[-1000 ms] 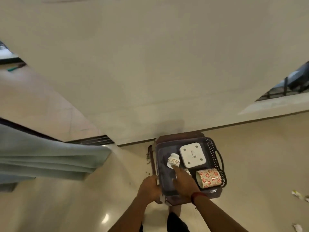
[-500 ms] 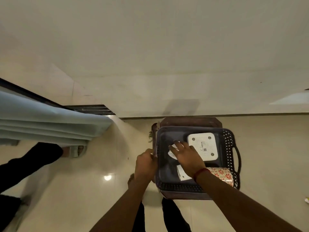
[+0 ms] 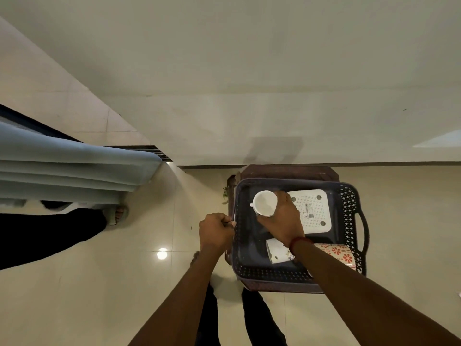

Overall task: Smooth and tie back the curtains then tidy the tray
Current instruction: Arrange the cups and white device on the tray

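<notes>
Head: right grip [image 3: 279,221] holds white cup [image 3: 264,203], mouth up; left grip [image 3: 215,231] clenches dark tray [image 3: 274,272] rim.

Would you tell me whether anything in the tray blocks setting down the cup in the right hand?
Nothing visible does: the tray is bare left of the white cup; the white device lies to its right, a tipped cup nearer the person.

In the tray [image 3: 269,272] we find bare room only along its left half. The white box [image 3: 315,208], a lying cup [image 3: 275,250] and a patterned cup [image 3: 335,253] take the right and near parts, and the wall [image 3: 249,121] stands close behind.
</notes>
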